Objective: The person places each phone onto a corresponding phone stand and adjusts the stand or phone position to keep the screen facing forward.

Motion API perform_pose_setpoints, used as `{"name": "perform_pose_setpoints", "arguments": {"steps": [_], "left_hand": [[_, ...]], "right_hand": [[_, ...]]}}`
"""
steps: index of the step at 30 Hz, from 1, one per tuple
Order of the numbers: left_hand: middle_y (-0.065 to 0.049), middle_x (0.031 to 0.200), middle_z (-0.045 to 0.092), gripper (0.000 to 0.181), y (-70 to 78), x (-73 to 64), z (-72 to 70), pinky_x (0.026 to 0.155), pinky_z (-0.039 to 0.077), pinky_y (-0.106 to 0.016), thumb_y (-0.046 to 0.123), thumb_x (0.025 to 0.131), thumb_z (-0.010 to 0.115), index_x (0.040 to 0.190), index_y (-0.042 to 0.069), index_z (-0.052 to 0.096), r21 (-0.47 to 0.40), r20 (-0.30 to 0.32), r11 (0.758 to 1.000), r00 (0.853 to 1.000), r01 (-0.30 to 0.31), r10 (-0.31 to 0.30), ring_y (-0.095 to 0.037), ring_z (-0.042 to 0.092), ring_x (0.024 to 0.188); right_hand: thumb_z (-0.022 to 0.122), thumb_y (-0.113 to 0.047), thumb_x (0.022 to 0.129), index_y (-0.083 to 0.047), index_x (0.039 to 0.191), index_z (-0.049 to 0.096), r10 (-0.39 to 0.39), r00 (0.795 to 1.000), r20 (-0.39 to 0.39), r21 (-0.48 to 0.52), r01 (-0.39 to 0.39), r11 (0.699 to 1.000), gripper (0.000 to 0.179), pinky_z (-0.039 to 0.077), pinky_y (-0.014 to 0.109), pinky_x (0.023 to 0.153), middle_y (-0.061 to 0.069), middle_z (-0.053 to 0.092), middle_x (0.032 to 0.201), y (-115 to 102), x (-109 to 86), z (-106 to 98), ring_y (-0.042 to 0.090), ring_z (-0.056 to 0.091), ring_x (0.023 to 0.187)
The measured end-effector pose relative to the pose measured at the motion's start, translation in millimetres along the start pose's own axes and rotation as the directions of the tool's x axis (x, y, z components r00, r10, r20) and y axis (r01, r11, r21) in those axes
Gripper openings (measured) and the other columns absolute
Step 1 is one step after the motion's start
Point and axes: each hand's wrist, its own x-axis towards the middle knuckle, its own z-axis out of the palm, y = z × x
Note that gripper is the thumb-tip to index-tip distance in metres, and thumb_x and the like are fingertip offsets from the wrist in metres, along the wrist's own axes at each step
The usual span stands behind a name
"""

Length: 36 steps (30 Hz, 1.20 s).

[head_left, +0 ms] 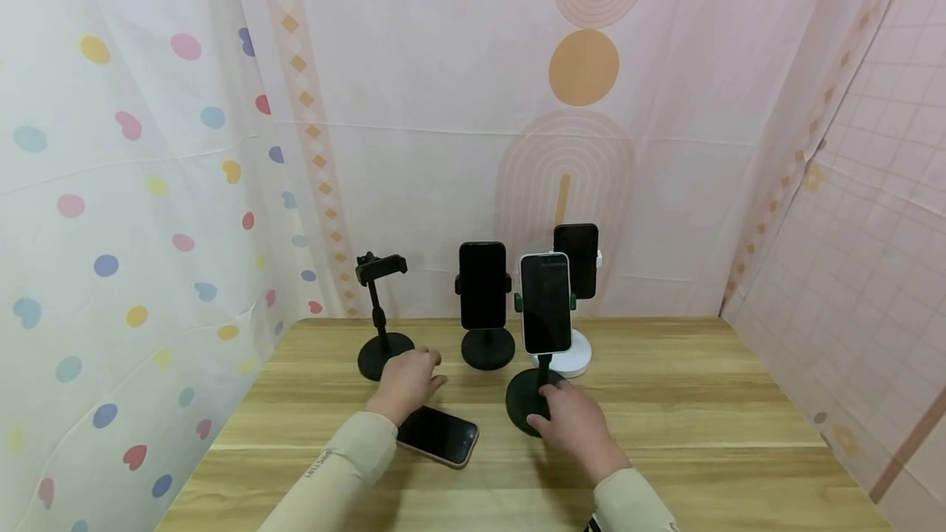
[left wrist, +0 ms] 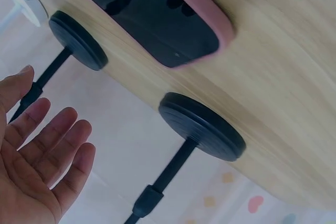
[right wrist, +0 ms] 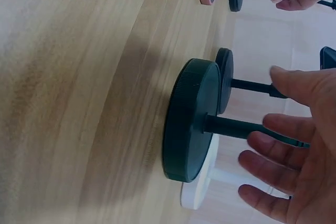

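My right hand (head_left: 576, 425) is beside a dark green phone stand (head_left: 523, 402) that carries a white-edged phone (head_left: 545, 302). Seen from the right wrist, the fingers (right wrist: 270, 163) are loosely spread near the green pole, not wrapped round it. My left hand (head_left: 406, 384) hovers above a pink-edged phone (head_left: 438, 436) lying screen up on the table. In the left wrist view its fingers (left wrist: 76, 135) are relaxed and hold nothing. Just beyond that hand stands a black phone stand (head_left: 378, 318) with no phone in its clamp.
Another black stand (head_left: 486, 350) holds a dark phone (head_left: 483, 286) upright at the middle back. Behind the green stand, a white stand (head_left: 575, 355) holds a further dark phone (head_left: 580, 257). Patterned curtains hang behind and beside the wooden table (head_left: 680, 433).
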Motion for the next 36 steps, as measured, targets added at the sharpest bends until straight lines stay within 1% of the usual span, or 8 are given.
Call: {"name": "perform_pose_setpoints", "arguments": {"steps": [4,12,15,17,22,27,32,36], "left_hand": [[-0.009,0.09,0.069,0.026,-7.2,0.4,0.8,0.064,0.055,-0.043,0.026,0.084,0.081,0.098,0.007,0.072,-0.006,-0.007,1.0,1.0,0.01,-0.01,-0.026,0.067,0.077],[-0.008,0.089,0.068,0.028,-24.7,1.9,5.0,0.063,0.055,-0.043,0.028,0.084,0.081,0.099,0.007,0.072,0.001,-0.016,0.999,0.999,0.033,-0.033,-0.025,0.067,0.076],[-0.008,0.087,0.067,0.027,-32.0,1.4,6.1,0.063,0.055,-0.044,0.027,0.085,0.08,0.099,0.006,0.071,-0.02,-0.021,0.999,0.999,0.041,-0.042,-0.026,0.066,0.074],[-0.006,0.083,0.064,0.023,-37.0,1.5,6.0,0.062,0.054,-0.044,0.027,0.086,0.079,0.093,0.008,0.069,-0.037,-0.015,0.998,0.998,0.054,-0.054,-0.025,0.064,0.072],[-0.008,0.081,0.064,0.024,-48.5,7.3,2.3,0.064,0.053,-0.048,0.031,0.089,0.075,0.087,0.009,0.064,-0.031,0.04,0.99,0.99,0.134,-0.133,-0.029,0.064,0.074],[-0.018,0.093,0.069,0.031,-60.8,12.5,-0.8,0.07,0.054,-0.052,0.031,0.09,0.074,0.099,0.001,0.069,-0.009,0.051,0.983,0.981,0.186,-0.185,-0.037,0.067,0.083],[-0.02,0.091,0.069,0.037,-68.8,15.4,-5.6,0.066,0.054,-0.05,0.032,0.09,0.074,0.101,-0.002,0.069,-0.002,0.047,0.976,0.975,0.22,-0.219,-0.036,0.067,0.077],[-0.017,0.08,0.068,0.037,-76.4,19.0,-9.7,0.056,0.051,-0.045,0.034,0.091,0.072,0.093,-0.003,0.067,-0.022,0.039,0.963,0.963,0.269,-0.268,-0.03,0.064,0.065]], "right_hand": [[0.081,-0.033,0.083,0.002,0.112,0.069,-0.015,0.999,0.051,-0.061,0.018,0.998,0.047,0.054,0.05,0.077,0.02,0.065,0.104,-2.7,-0.9,-1.9,0.037,0.064,0.093],[0.082,-0.033,0.082,0.002,0.108,0.07,-0.041,0.992,0.121,-0.128,0.056,0.99,0.046,0.053,0.048,0.075,0.018,0.064,0.097,-4.9,-1.4,-5.2,0.033,0.063,0.087],[0.082,-0.033,0.081,0.001,0.107,0.07,-0.033,0.986,0.163,-0.13,0.054,0.99,0.045,0.053,0.048,0.075,0.017,0.064,0.096,-6.1,-1.6,-6.5,0.032,0.062,0.087],[0.082,-0.033,0.081,0.001,0.105,0.07,-0.02,0.981,0.193,-0.123,0.044,0.991,0.044,0.053,0.049,0.075,0.016,0.064,0.096,-6.9,-1.6,-7.2,0.032,0.062,0.087],[0.081,-0.033,0.081,0.0,0.101,0.07,0.011,0.967,0.254,-0.121,0.021,0.992,0.04,0.052,0.049,0.074,0.015,0.063,0.093,-7.4,-1.9,-6.7,0.031,0.061,0.085],[0.08,-0.033,0.08,-0.001,0.093,0.069,0.009,0.965,0.262,-0.127,0.025,0.992,0.036,0.052,0.048,0.069,0.011,0.06,0.086,-8.2,-3.9,-6.7,0.027,0.058,0.078],[0.08,-0.034,0.08,-0.002,0.092,0.069,0.015,0.962,0.271,-0.138,0.023,0.99,0.036,0.052,0.047,0.068,0.01,0.058,0.083,-7.9,-4.1,-5.2,0.026,0.057,0.076],[0.081,-0.035,0.08,-0.002,0.092,0.069,0.021,0.961,0.275,-0.146,0.02,0.989,0.037,0.052,0.048,0.068,0.01,0.058,0.084,-7.3,-3.5,-3.8,0.026,0.058,0.076]]}}
